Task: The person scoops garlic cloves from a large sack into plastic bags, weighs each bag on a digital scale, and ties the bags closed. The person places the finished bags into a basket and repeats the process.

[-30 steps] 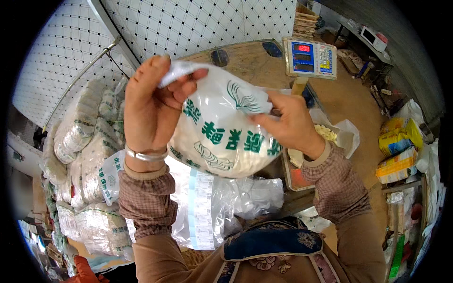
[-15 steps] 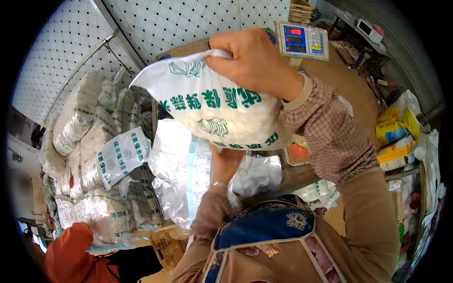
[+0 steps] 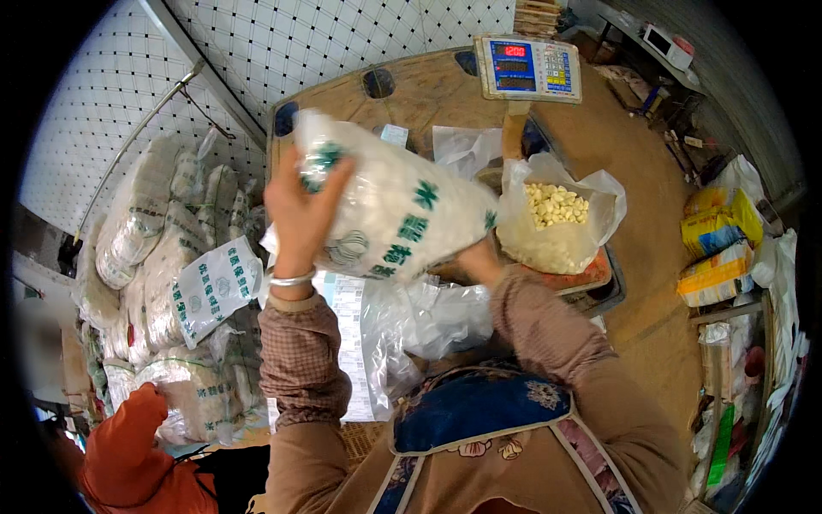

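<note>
A plump white plastic bag (image 3: 394, 210) with green print is held tilted, slightly blurred, above the table. My left hand (image 3: 304, 206) grips it at the left end, thumb pressed on the front. My right hand (image 3: 476, 261) is at the bag's lower right, fingers hidden behind it. An open bag of peeled, pale garlic-like cloves (image 3: 556, 206) sits to the right on a scale's platform (image 3: 591, 274). Below the held bag lie crumpled clear plastic (image 3: 428, 321) and white label sheets (image 3: 348, 343).
The scale's display (image 3: 527, 68) stands at the back of the brown tabletop (image 3: 642, 214). Packed white bags (image 3: 163, 274) are piled at left. Another person in orange (image 3: 133, 458) is at lower left. Yellow packages (image 3: 719, 274) are at right, near a tiled wall (image 3: 360, 30) behind.
The bag has swung from hanging under my right hand to a tilted hold, my left hand now up at its left end. My right hand has dropped, uncovering the garlic bag.
</note>
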Motion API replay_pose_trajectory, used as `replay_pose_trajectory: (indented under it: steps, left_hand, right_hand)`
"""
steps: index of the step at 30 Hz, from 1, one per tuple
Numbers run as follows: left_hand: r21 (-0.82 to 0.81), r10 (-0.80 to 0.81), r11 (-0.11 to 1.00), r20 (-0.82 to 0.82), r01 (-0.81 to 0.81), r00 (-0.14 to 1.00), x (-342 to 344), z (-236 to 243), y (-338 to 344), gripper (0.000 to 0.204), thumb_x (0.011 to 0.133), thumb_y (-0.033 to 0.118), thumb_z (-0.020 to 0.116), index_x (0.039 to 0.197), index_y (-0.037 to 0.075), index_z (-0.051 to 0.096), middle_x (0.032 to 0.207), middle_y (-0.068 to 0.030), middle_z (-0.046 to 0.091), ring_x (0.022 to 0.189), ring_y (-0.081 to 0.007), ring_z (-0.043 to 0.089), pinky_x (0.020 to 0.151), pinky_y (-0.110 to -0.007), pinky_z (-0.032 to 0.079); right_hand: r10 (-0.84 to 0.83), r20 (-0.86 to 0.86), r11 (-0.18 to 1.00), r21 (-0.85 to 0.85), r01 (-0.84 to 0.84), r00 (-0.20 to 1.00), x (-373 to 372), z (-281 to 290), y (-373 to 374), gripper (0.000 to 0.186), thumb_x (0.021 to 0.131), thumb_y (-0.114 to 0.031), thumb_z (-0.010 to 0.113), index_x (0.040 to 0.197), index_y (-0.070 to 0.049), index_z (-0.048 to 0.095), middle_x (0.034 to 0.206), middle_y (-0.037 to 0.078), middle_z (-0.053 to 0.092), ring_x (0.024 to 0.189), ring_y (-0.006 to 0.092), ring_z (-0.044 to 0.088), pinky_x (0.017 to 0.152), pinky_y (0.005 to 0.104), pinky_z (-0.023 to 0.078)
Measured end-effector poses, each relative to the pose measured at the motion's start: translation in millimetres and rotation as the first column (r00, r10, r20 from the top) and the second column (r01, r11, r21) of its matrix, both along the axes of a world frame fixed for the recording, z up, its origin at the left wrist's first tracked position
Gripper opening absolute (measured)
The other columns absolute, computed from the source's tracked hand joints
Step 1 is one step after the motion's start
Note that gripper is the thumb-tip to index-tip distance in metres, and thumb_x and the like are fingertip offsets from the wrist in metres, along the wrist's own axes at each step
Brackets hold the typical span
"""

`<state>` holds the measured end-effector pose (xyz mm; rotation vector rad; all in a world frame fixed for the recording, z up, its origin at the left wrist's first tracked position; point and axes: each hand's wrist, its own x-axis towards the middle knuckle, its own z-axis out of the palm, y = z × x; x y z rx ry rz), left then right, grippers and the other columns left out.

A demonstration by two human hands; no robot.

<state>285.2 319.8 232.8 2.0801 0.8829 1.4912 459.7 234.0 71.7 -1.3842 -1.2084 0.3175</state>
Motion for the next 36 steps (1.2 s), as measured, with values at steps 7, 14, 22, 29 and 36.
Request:
replay_pose_trajectory:
  steps: [7, 14, 22, 29, 36]
  left_hand:
    - [0.235, 0.124, 0.972, -0.601, 0.027, 0.789, 102, -131, 5, 0.044, 0.065, 0.042, 0.065, 0.077, 0.004, 0.046, 0.064, -0.0121, 0.054, 0.057, -0.0291, 0.054, 0.052, -0.039, 0.040]
    - [-0.251, -0.374, 0.926, -0.706, 0.280, 0.602, 72, -198, 49, 0.048, 0.072, 0.038, 0.059, 0.104, 0.002, 0.050, 0.096, -0.0180, 0.053, 0.088, -0.0334, 0.051, 0.074, -0.039, 0.042]
    - [-0.113, -0.217, 0.970, -0.802, 0.217, 0.556, 23, -185, 63, 0.026, 0.072, 0.015, 0.056, 0.097, 0.008, 0.057, 0.095, -0.0096, 0.059, 0.084, -0.0285, 0.054, 0.071, -0.037, 0.044]
    - [0.154, 0.066, 0.987, -0.668, 0.052, 0.741, 26, -177, 49, 0.008, 0.073, 0.008, 0.051, 0.079, 0.006, 0.056, 0.069, -0.0089, 0.056, 0.067, -0.0266, 0.053, 0.059, -0.038, 0.040]
    - [0.160, 0.004, 0.982, -0.539, 0.097, 0.842, 24, -139, 21, 0.006, 0.074, 0.011, 0.051, 0.070, 0.007, 0.053, 0.064, -0.0070, 0.052, 0.066, -0.0246, 0.050, 0.059, -0.036, 0.036]
  right_hand:
    - [0.423, -0.510, 0.196, -0.755, -0.625, 0.749, 54, -143, -31, 0.026, 0.080, -0.018, 0.053, 0.099, -0.001, 0.055, 0.090, 0.009, 0.058, 0.082, 0.0204, 0.056, 0.075, 0.0291, 0.044]
    - [0.277, 0.031, 0.898, -0.365, -0.247, 0.960, 95, 10, -9, 0.026, 0.077, -0.017, 0.056, 0.098, -0.003, 0.051, 0.086, 0.012, 0.059, 0.079, 0.0221, 0.057, 0.070, 0.0305, 0.045]
    - [0.378, 0.319, 0.873, -0.435, -0.220, 0.869, 65, -5, 68, 0.030, 0.074, -0.021, 0.059, 0.098, -0.008, 0.049, 0.098, 0.014, 0.054, 0.092, 0.0306, 0.052, 0.076, 0.0377, 0.040]
    - [0.095, 0.131, 0.960, -0.274, -0.056, 0.987, 66, -13, 52, 0.017, 0.079, -0.023, 0.053, 0.082, -0.005, 0.053, 0.069, 0.015, 0.056, 0.064, 0.0311, 0.054, 0.056, 0.0368, 0.040]
    - [0.228, 0.233, 0.924, -0.357, -0.135, 0.945, 81, 37, 33, 0.015, 0.076, -0.018, 0.054, 0.079, -0.003, 0.054, 0.072, 0.014, 0.056, 0.068, 0.0305, 0.054, 0.060, 0.0359, 0.041]
